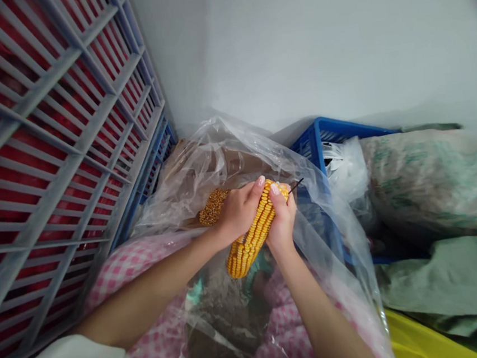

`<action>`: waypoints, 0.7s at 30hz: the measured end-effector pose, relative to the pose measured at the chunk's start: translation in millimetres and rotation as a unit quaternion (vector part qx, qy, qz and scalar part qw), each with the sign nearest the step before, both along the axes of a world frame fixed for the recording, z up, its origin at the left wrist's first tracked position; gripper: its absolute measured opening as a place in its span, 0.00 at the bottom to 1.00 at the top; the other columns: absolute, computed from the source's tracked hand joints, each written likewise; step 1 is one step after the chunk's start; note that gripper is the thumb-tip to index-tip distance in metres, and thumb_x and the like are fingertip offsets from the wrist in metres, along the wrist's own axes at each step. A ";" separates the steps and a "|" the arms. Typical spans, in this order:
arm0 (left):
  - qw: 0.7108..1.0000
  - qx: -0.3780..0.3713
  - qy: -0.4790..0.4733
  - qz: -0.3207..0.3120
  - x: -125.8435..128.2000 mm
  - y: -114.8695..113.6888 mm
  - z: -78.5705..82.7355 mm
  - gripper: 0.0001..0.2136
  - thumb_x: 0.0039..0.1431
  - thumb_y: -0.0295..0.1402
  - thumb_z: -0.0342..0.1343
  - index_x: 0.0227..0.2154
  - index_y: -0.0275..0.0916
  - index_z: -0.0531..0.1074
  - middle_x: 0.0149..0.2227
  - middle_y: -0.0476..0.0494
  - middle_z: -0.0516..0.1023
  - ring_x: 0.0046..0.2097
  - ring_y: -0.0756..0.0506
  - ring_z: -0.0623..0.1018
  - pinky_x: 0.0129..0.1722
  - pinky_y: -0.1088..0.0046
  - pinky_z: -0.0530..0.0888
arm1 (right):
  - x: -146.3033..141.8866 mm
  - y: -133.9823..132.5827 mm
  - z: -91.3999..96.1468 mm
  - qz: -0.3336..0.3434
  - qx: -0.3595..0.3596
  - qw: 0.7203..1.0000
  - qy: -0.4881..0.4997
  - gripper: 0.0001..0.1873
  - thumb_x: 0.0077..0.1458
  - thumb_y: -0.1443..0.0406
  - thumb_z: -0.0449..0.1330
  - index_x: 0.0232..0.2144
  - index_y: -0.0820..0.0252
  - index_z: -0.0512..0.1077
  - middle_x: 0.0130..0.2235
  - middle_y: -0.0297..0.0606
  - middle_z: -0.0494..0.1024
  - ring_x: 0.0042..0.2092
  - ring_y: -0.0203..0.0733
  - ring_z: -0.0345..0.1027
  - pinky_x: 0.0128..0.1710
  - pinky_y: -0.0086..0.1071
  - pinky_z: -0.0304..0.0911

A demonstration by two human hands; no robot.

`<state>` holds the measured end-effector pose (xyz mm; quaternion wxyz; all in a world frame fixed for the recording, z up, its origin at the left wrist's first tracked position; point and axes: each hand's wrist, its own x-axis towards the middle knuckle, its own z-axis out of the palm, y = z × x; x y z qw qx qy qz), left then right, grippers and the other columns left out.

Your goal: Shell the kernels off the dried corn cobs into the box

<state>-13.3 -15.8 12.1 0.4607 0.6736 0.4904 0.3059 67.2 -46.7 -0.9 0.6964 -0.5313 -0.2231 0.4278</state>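
A yellow corn cob (250,234) is held at a slant between my two hands, its rows of kernels mostly whole. My left hand (241,207) is closed around its left side, the thumb lying along the upper part. On the other side my right hand (282,214) grips the upper end, thumb pressed on the kernels. A thin dark rod (296,185) sticks out beyond that end by my right fingers; what it belongs to is hidden. Below the hands, a clear plastic bag (216,167) spreads open, with loose corn kernels (212,208) inside it.
Stacked crates with a grey lattice (71,150) and red contents rise on my left. At right stands a blue crate (319,137) with a stuffed woven sack (428,177) and a white plastic bag (347,168). Pink checked cloth (141,267) covers my legs. A pale wall (313,42) is behind.
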 end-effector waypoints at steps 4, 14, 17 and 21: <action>1.000 -0.006 -0.005 0.005 1.3 -2.8 -1.5 0.25 0.60 0.49 0.31 0.22 0.38 0.65 0.24 0.48 0.72 0.26 0.51 0.69 0.25 0.75 0.59 | 0.8 -0.7 -1.0 0.003 -0.004 1.000 -0.005 0.15 0.41 0.57 0.63 0.25 0.59 0.62 0.23 0.25 0.64 0.24 0.29 0.57 0.27 0.25 0.56; 0.992 -0.110 -0.029 -0.055 -11.0 26.8 -1.9 0.32 0.56 0.54 0.24 0.21 0.38 0.67 0.22 0.45 0.73 0.28 0.48 0.71 0.28 0.74 0.65 | -3.8 6.5 1.5 0.040 -0.010 0.996 -0.077 0.17 0.41 0.56 0.62 0.29 0.59 0.62 0.25 0.27 0.66 0.26 0.31 0.59 0.28 0.26 0.58; 0.995 -0.083 -0.058 0.000 -13.8 28.9 -2.8 0.30 0.55 0.55 0.28 0.20 0.38 0.65 0.21 0.47 0.71 0.26 0.48 0.69 0.28 0.73 0.65 | -8.7 5.5 9.4 0.064 -0.025 0.984 -0.162 0.18 0.39 0.57 0.64 0.27 0.59 0.62 0.24 0.25 0.64 0.25 0.30 0.55 0.26 0.25 0.56; 0.988 -0.109 -0.061 0.086 -10.1 24.5 -5.7 0.26 0.54 0.56 0.34 0.24 0.38 0.65 0.24 0.49 0.74 0.29 0.49 0.70 0.31 0.73 0.67 | -14.0 7.2 13.5 0.054 -0.043 0.983 -0.168 0.18 0.41 0.55 0.63 0.26 0.58 0.60 0.22 0.25 0.61 0.24 0.30 0.52 0.24 0.24 0.54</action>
